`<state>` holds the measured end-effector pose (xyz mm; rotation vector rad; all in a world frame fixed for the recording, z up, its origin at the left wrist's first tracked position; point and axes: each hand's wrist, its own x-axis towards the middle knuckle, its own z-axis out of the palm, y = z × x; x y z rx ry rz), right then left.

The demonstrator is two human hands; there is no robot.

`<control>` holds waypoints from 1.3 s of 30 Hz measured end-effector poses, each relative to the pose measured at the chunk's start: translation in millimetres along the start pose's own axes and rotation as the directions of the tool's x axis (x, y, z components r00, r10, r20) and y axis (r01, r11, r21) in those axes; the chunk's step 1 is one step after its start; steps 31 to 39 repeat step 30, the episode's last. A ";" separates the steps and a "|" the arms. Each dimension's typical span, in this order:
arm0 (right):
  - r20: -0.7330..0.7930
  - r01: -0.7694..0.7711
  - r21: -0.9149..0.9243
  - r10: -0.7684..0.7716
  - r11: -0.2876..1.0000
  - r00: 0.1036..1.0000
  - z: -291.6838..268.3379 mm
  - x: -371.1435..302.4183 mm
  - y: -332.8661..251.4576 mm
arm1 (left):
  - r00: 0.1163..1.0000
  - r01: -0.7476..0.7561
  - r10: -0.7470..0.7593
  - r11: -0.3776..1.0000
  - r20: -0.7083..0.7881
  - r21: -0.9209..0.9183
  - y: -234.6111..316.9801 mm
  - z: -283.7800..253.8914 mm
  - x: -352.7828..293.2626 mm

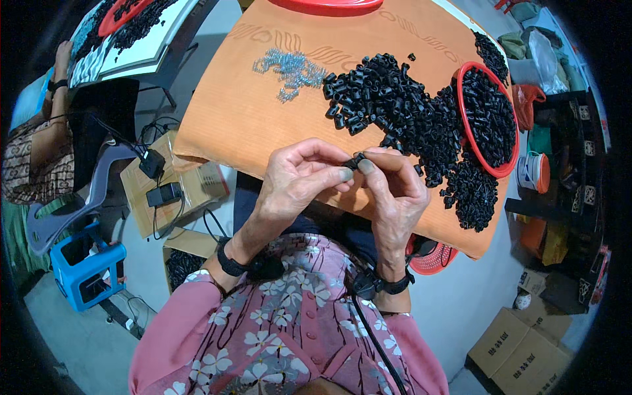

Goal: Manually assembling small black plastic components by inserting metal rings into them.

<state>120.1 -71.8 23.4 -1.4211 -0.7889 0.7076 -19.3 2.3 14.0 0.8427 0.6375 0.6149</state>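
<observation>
Between the fingertips of my two hands, over the near edge of the orange-covered table [243,99], is a small black plastic part [354,161]. My left hand [299,178] pinches it from the left, thumb against fingers. From the right, my right hand [394,181] pinches the same part; the fingertips hide most of it, so its exact kind does not show. Just beyond my hands a broad heap of short black plastic tube pieces [382,95] spreads to the right. A small pile of silvery metal springs [289,69] lies farther left on the cloth.
A red-rimmed basket [466,118] full of small black parts stands at the table's right, with another black pile [471,197] before it. A red tray [326,8] sits at the far edge. On the left are a blue stool [85,266], a cardboard box [148,204] and another person's arm [58,108].
</observation>
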 end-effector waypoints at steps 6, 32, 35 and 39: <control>0.017 0.087 -0.023 -0.087 0.996 0.996 -2.2 0.6 6.1 | 0.999 0.025 -0.025 1.000 -0.022 0.004 0.6 2.5 -1.2; 0.320 0.382 -0.307 -0.283 0.872 0.904 -9.4 4.5 6.4 | 0.993 -0.055 0.065 0.993 -0.099 0.102 1.4 6.1 0.6; 0.320 0.382 -0.307 -0.283 0.872 0.904 -9.4 4.5 6.4 | 0.993 -0.055 0.065 0.993 -0.099 0.102 1.4 6.1 0.6; 0.320 0.382 -0.307 -0.283 0.872 0.904 -9.4 4.5 6.4 | 0.993 -0.055 0.065 0.993 -0.099 0.102 1.4 6.1 0.6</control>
